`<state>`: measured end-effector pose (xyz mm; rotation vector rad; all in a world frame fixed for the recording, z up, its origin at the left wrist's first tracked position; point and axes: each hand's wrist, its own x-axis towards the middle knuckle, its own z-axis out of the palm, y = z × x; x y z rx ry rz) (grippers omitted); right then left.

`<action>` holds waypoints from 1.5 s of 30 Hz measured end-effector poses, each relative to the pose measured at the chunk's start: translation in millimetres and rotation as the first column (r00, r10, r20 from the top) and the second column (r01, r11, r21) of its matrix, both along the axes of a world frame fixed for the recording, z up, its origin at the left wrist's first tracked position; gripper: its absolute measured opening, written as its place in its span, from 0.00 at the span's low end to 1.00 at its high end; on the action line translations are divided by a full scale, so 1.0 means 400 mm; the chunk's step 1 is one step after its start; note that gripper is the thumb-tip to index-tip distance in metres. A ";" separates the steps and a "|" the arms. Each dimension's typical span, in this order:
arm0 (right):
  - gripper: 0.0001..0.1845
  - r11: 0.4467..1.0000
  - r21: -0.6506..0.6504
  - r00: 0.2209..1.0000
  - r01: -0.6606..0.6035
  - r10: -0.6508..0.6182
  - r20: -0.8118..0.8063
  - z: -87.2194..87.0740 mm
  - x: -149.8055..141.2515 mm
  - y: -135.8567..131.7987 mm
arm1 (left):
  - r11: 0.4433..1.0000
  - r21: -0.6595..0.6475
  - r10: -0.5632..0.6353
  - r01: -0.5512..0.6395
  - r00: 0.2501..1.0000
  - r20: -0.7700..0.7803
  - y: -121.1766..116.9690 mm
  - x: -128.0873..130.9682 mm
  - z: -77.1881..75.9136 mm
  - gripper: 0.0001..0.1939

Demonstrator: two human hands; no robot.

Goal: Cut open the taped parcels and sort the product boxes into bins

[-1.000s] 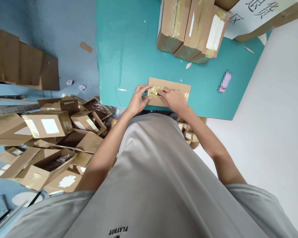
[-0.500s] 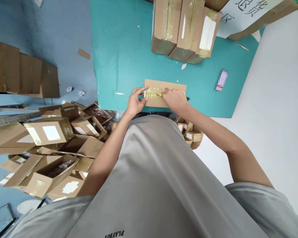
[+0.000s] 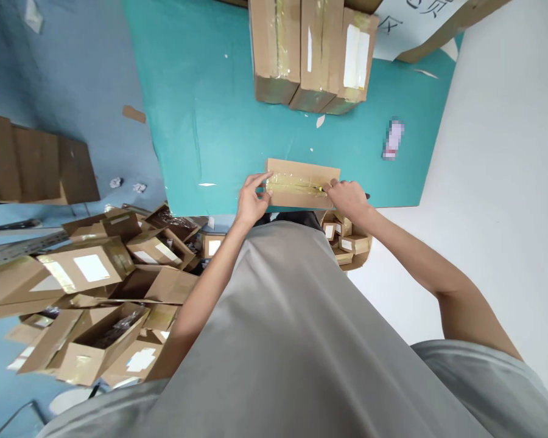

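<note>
Contact by left hand (image 3: 252, 201) at left short end of carton (image 3: 301, 181): thumb and fingers well parted, tips against cardboard, no tool held. Lies between both hands, to the right of left hand and to the left of right-hand grip. Long axis running left to right, roughly along front edge of teal table (image 3: 210, 121), right end slightly nearer that edge. Taped face upward, dark line along yellowish tape (image 3: 283, 180); cannot tell whether cut through. Near right end, on the tape, yellow tip of slim cutter-like tool (image 3: 320, 189). Beyond it, right hand (image 3: 348, 199), nearer of the two to that tip: fingers curled tightly round tool, dark end showing past the fist.

On table, left to right: white scrap (image 3: 206, 184) near left front corner; three taped cartons (image 3: 319, 58) side by side toward back edge; blurred-out item (image 3: 393, 139) near right edge, not identifiable; lettered sheet (image 3: 413, 30) toward right back corner.

Around table, left to right: brown boxes (image 3: 36, 164) on blue floor; heap of opened cartons (image 3: 91, 267) below left front corner; small boxes (image 3: 354, 244) below front edge; white surface (image 3: 506, 152) beyond right edge.
</note>
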<state>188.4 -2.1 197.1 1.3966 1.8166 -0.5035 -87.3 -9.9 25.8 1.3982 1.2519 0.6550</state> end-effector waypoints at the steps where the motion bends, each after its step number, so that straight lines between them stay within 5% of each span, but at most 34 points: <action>1: 0.25 1.000 -0.010 1.000 -0.001 0.001 -0.010 -0.003 0.006 0.001 | 1.000 0.027 0.015 -0.014 0.999 -0.036 0.000 0.009 0.007 0.28; 7: 0.26 0.999 -0.036 0.997 -0.027 0.025 -0.070 -0.012 0.020 0.017 | 0.955 0.280 0.156 -0.099 0.969 -0.190 0.034 0.117 0.012 0.22; 12: 0.24 0.998 -0.043 0.993 -0.042 0.037 -0.116 -0.016 0.029 0.029 | 0.960 0.232 0.206 -0.159 0.960 -0.192 0.061 0.190 -0.016 0.26; 22: 0.30 0.994 -0.091 0.991 0.054 -0.065 -0.119 -0.009 0.209 -0.028 | 0.952 0.247 0.258 -0.183 0.912 -0.319 0.052 0.180 -0.020 0.23; 32: 0.29 0.997 -0.083 0.957 -0.005 -0.019 -0.291 -0.077 0.336 -0.034 | 0.944 0.202 0.315 -0.259 0.888 -0.335 0.065 0.178 -0.006 0.22; 36: 0.27 0.986 -0.004 0.918 0.169 -0.159 -0.363 -0.081 0.420 -0.071 | 0.927 0.211 0.365 -0.311 0.880 -0.304 0.063 0.184 -0.001 0.22; 39: 0.24 0.853 0.052 0.741 0.520 -0.420 -0.524 -0.140 0.467 -0.098 | 0.907 0.240 0.410 -0.347 0.858 -0.308 0.063 0.176 -0.001 0.24; 42: 0.26 0.545 -0.148 0.322 0.825 -0.670 -0.669 -0.257 0.449 -0.099 | 0.893 0.226 0.444 -0.389 0.843 -0.302 0.070 0.139 -0.003 0.26; 45: 0.26 0.206 -0.395 -0.105 0.895 -0.763 -0.637 -0.365 0.362 -0.076 | 0.878 0.178 0.477 -0.443 0.832 -0.282 0.082 0.079 -0.008 0.29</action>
